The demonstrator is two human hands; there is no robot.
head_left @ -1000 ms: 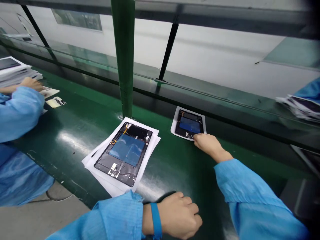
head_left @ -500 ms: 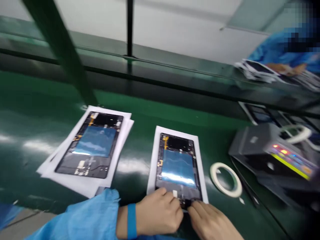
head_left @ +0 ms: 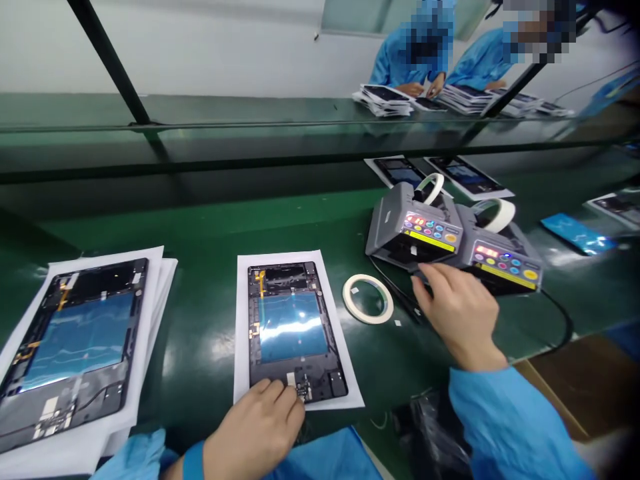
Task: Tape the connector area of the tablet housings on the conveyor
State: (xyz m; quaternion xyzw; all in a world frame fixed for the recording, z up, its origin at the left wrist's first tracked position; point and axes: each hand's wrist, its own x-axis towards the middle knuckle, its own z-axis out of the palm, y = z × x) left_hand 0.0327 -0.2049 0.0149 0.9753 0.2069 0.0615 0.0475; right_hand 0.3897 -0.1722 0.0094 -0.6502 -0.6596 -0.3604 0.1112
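An open tablet rear housing (head_left: 289, 327), with a blue-filmed battery area and a gold flex strip, lies on a white sheet (head_left: 340, 393). My left hand (head_left: 255, 430) sits over its lower edge, fingers on the housing next to a small connector. My right hand (head_left: 455, 313) reaches to the front of a grey tape dispenser (head_left: 413, 230), fingertips at its lower edge, with no tape visible in them. A second dispenser (head_left: 503, 260) stands beside it. A roll of white tape (head_left: 367, 300) lies flat left of my right hand.
A further housing (head_left: 75, 340) lies on stacked white sheets at the left. Black cables (head_left: 563, 320) trail from the dispensers across the green bench (head_left: 200, 227). Beyond a glass partition (head_left: 250, 123), two people in blue gowns (head_left: 480, 63) work at stacks of tablets.
The view has swung right and lifted. My right hand has moved from the housing's lower edge to the dispenser, while my left hand stays on the housing.
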